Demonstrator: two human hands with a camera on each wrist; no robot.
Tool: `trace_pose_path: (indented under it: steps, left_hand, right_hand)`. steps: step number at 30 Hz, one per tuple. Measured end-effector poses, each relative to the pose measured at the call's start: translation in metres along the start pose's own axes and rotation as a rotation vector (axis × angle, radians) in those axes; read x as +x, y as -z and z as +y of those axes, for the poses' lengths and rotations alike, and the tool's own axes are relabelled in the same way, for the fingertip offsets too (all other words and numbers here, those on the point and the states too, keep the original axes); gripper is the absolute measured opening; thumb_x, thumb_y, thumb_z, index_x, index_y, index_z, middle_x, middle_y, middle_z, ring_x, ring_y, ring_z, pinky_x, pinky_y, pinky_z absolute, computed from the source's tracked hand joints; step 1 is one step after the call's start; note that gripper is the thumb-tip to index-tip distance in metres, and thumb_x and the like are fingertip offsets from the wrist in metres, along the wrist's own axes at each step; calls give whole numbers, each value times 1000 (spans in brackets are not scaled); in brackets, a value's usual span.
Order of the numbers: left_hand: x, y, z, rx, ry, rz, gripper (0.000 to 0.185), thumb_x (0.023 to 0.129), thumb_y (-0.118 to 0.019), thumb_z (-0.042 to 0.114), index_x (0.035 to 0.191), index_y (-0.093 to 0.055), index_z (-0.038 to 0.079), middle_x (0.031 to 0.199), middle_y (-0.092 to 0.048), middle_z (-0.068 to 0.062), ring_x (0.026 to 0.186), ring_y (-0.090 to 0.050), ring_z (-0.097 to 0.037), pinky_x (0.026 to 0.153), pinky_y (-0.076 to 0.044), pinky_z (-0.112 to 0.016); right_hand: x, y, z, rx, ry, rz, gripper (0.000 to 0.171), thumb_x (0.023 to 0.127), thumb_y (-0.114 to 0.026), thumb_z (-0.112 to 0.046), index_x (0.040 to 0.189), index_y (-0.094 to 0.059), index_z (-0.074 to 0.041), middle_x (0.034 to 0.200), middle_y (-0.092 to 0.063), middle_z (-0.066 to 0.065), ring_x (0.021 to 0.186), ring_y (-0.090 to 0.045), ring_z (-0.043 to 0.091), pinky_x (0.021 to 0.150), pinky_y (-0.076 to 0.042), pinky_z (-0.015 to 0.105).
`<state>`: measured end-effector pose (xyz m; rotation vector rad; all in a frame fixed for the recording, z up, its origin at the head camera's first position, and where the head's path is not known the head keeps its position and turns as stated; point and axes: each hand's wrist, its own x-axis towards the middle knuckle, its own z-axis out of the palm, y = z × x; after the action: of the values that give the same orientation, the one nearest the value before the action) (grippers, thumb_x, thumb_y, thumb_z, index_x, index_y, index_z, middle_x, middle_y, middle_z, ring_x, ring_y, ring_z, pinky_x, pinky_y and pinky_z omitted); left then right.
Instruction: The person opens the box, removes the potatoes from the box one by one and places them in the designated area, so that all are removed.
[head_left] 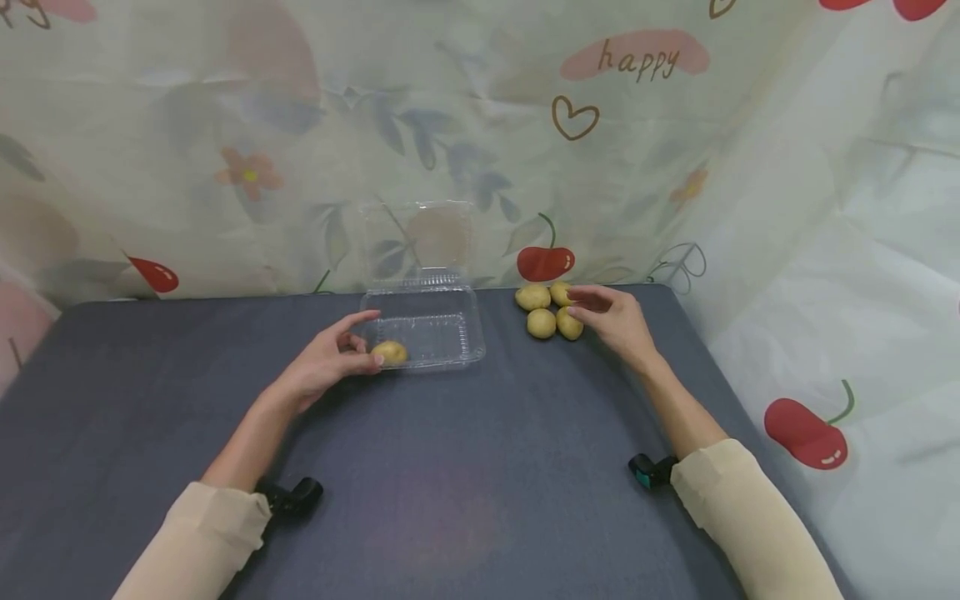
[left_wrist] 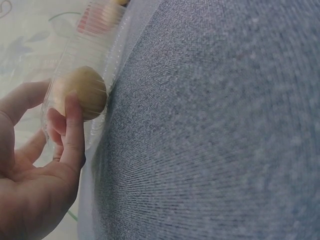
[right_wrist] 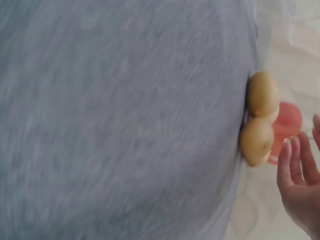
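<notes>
A clear plastic clamshell container point(head_left: 450, 358) stands on the table with its lid raised at the back. My left hand point(head_left: 328, 367) holds its left end, the thumb at the front wall and the index finger towards the back corner. One potato point(head_left: 391, 353) lies inside, close to that thumb; it also shows through the clear wall in the left wrist view. To the right sits a cluster of several potatoes point(head_left: 542, 323). Over its right side hovers my right hand point(head_left: 617, 321), fingers slightly bent and nothing held. A gap separates these fingers from the potatoes point(right_wrist: 257, 140) in the right wrist view.
A dark grey cloth covers the table point(head_left: 450, 483). Behind it hangs a patterned curtain point(head_left: 465, 125) that the raised lid stands against. At the right is another hanging sheet point(head_left: 847, 317). Both wrists wear small black cameras point(head_left: 296, 497).
</notes>
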<state>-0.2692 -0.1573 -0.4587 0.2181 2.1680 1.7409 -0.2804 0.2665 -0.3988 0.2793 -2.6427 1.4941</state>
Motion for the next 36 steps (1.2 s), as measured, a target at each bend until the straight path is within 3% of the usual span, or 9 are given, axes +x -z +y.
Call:
trace_pose_path:
  steps: [9, 16, 25, 31, 36]
  left_hand:
    - [-1, 1, 3, 7, -3, 1, 82, 88, -75, 9, 157, -29, 16, 93, -49, -11, 88, -56, -25, 89, -53, -42]
    - [-1, 1, 2, -6, -3, 19, 81, 88, -75, 8, 156, -32, 17, 93, -49, -11, 88, -58, -25, 89, -53, -41]
    - [0, -2, 2, -33, -8, 19, 82, 87, -74, 5, 156, -31, 14, 93, -48, -10, 84, -58, -22, 85, -55, -37]
    - [1, -1, 1, -26, -2, 23, 83, 87, -75, 5, 156, -31, 16, 94, -48, -11, 86, -60, -24, 86, -55, -39]
    - [1, -1, 0, -23, -3, 23, 84, 86, -75, 5, 156, -31, 16, 94, -49, -11, 86, -60, -24, 85, -55, -38]
  right_hand:
    - [-2, -15, -19, 85, 22, -46, 37, 92, -71, -5, 127, -64, 5, 125, -62, 26, 114, -60, 37, 82, -51, 23]
    - [1, -29, -26, 87, 54, -87, 35, 92, -70, -5, 125, -64, 6, 124, -63, 26, 109, -60, 39, 78, -50, 28]
    - [8, -48, -31, 113, 123, -145, 33, 90, -71, 0, 122, -65, 9, 120, -64, 28, 107, -63, 42, 86, -53, 34]
    - [13, -62, -36, 149, 123, -171, 34, 90, -71, 0, 122, -65, 9, 121, -65, 25, 105, -63, 40, 75, -52, 26]
    - [15, -73, -37, 180, 138, -181, 35, 89, -72, 2, 122, -65, 10, 121, -65, 24, 106, -64, 40, 83, -52, 24]
